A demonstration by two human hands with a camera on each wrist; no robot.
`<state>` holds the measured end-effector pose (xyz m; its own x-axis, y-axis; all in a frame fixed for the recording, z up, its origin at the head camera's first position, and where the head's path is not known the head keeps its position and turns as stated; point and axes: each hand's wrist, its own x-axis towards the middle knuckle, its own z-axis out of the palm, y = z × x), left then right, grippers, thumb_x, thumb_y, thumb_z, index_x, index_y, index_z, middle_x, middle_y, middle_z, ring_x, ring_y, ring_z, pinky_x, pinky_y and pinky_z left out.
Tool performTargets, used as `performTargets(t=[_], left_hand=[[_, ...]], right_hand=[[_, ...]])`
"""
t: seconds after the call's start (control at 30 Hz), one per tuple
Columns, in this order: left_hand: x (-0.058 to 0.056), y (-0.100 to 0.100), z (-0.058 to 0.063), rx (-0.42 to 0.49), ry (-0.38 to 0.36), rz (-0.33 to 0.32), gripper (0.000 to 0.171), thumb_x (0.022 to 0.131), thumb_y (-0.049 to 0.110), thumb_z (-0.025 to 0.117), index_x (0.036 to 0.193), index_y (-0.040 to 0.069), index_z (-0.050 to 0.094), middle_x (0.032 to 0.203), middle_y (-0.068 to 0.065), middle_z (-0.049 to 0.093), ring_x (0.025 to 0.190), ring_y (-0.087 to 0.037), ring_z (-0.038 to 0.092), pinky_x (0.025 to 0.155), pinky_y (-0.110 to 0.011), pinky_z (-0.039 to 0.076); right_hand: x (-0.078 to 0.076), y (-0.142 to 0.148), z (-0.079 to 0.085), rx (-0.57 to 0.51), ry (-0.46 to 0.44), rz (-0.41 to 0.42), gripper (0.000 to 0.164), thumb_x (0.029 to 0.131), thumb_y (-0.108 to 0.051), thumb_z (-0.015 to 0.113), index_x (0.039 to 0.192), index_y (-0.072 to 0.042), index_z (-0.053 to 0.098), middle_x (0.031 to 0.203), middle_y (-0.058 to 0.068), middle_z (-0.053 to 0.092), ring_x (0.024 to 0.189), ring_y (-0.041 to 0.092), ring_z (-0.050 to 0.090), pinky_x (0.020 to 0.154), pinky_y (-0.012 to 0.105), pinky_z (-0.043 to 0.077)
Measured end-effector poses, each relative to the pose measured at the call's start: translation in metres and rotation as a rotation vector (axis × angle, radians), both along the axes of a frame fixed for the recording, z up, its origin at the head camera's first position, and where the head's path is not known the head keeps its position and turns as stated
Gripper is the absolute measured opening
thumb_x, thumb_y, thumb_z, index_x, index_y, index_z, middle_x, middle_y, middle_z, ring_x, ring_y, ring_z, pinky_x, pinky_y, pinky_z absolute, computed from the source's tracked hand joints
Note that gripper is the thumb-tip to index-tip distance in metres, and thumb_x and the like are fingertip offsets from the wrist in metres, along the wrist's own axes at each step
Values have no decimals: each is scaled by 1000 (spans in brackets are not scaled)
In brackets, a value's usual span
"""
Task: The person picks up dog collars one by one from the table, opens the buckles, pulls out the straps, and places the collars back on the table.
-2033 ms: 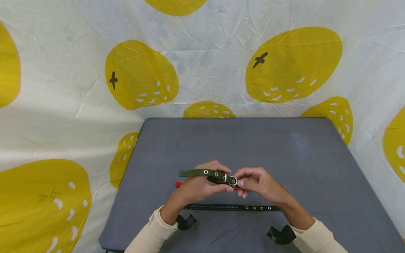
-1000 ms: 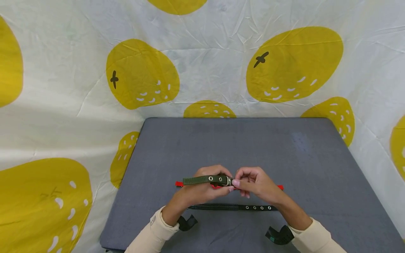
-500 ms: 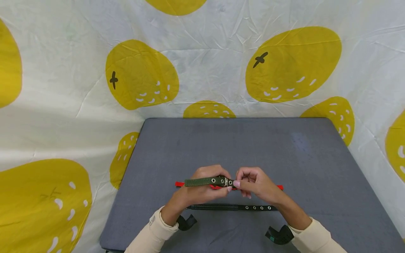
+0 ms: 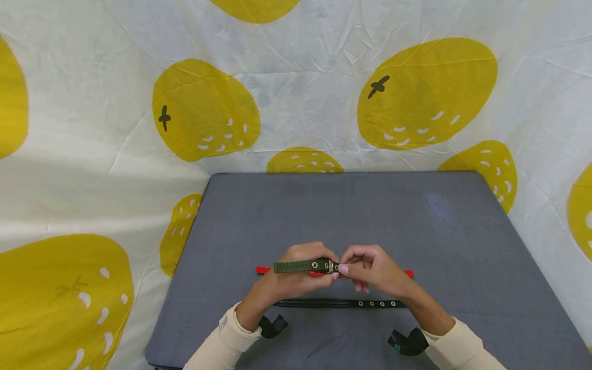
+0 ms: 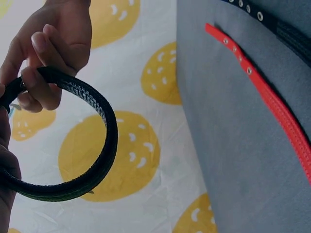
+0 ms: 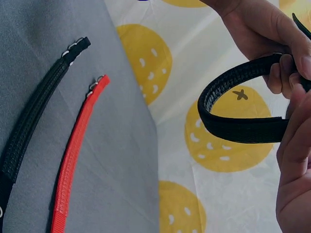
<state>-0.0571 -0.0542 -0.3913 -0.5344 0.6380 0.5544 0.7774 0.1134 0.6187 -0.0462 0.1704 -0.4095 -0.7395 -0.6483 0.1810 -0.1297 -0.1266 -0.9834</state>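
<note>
A dark green collar (image 4: pixel 294 266) with metal eyelets is bent into a loop, held in the air above the table. Its free end points left, and its metal buckle (image 4: pixel 331 266) sits between the two hands. The left hand (image 4: pixel 288 282) grips the collar near the buckle, thumb below the strap. Just right of the buckle, the right hand (image 4: pixel 376 270) pinches the strap between thumb and fingers, hiding that part. The padded loop (image 5: pixel 111 136) shows whole in the left wrist view, with the right hand above it and the left at the lower left edge.
On the grey table (image 4: pixel 351 205), a red collar (image 6: pixel 77 155) lies flat beneath the hands. Nearer the person lies a black collar (image 4: pixel 314 303) with eyelets at its right end. Behind hangs a white cloth (image 4: pixel 305 113) with yellow fruit shapes.
The green collar's free end has shifted right, its eyelets moving closer to the fingers. A ring seen right of the buckle earlier is now covered by the right thumb. The table collars stay put.
</note>
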Motion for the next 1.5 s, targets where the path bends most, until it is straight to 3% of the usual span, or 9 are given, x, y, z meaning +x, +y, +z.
performTargets(t=[0.27,0.5,0.63,0.97,1.13,1.33,1.5], left_hand=[[1,0,0,-5,-35,6,16,82,9,67,96,14,62,83,7,58,70,1,48,61,-10,42],[2,-1,1,8,-36,2,15,83,11,67,96,14,61,82,7,57,69,2,47,60,-10,42],[3,-1,2,19,-47,-1,14,84,12,67,97,15,62,82,7,56,68,1,47,58,-12,42],[6,-4,5,25,-106,-14,15,86,11,67,100,15,62,83,6,56,61,-10,50,52,-21,46],[7,-4,5,60,-136,-19,14,86,12,66,99,15,62,83,6,57,60,-5,48,52,-17,44],[9,-5,4,105,-170,-15,12,86,12,66,97,15,63,80,6,57,58,1,45,49,-15,41],[10,-6,4,110,-179,-17,12,85,10,66,95,14,63,79,5,58,58,0,46,49,-17,43]], right_hand=[[0,-1,2,-13,27,2,13,93,7,50,86,-1,57,58,16,49,46,15,48,38,32,41],[0,0,2,-54,20,29,15,93,8,48,84,-1,54,59,15,47,45,22,43,38,31,39],[0,1,2,-90,43,50,16,93,10,46,83,-1,52,61,14,47,47,18,45,37,31,38],[-1,1,3,-162,94,75,20,90,16,42,79,0,47,63,12,46,45,19,45,36,30,37],[0,1,4,-184,79,75,20,91,15,41,79,0,46,64,13,44,44,23,42,35,30,36],[3,2,4,-188,62,49,18,91,12,42,78,-1,45,62,12,43,44,25,41,34,32,33],[6,3,1,-116,44,7,16,93,8,44,81,-1,49,65,15,46,45,26,38,36,30,33]])
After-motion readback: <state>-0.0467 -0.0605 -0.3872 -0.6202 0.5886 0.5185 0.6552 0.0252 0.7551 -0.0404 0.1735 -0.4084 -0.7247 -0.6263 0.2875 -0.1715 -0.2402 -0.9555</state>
